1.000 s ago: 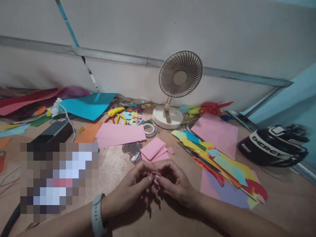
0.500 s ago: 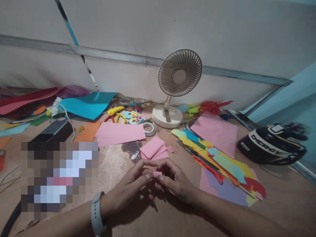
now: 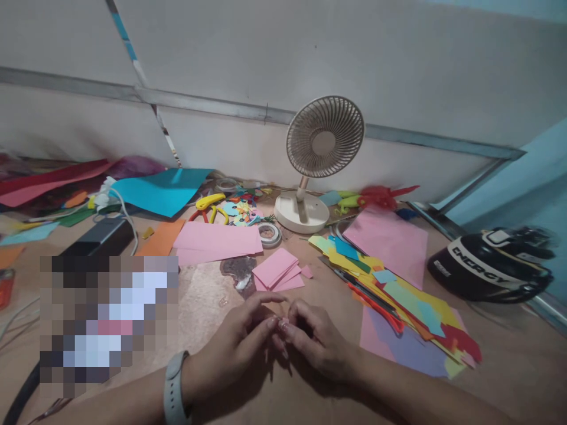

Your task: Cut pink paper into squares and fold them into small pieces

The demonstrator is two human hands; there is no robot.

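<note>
Close together above the table, my left hand (image 3: 245, 336) and my right hand (image 3: 316, 339) meet at the fingertips. Between them they pinch a small piece of pink paper (image 3: 286, 320), mostly covered by the fingers and thumbs. Just beyond the hands lies a small stack of folded pink paper (image 3: 275, 268), with a pink scrap (image 3: 306, 271) beside it. To the right, strips of coloured paper (image 3: 411, 298) are piled under a craft knife with an orange-red handle (image 3: 376, 310).
A white desk fan (image 3: 305, 213) stands at the back, near a roll of tape (image 3: 268, 235) and yellow-handled scissors (image 3: 210, 202). A black ENERGY jug (image 3: 487, 265) lies at the right. Pink sheets (image 3: 217, 237) and a blue sheet (image 3: 163, 190) are at the left back. A blurred-out patch covers the left.
My fingertips have closed in over the small pink paper, so less of it shows. The whole view has shifted slightly; the other things on the table stay in place.
</note>
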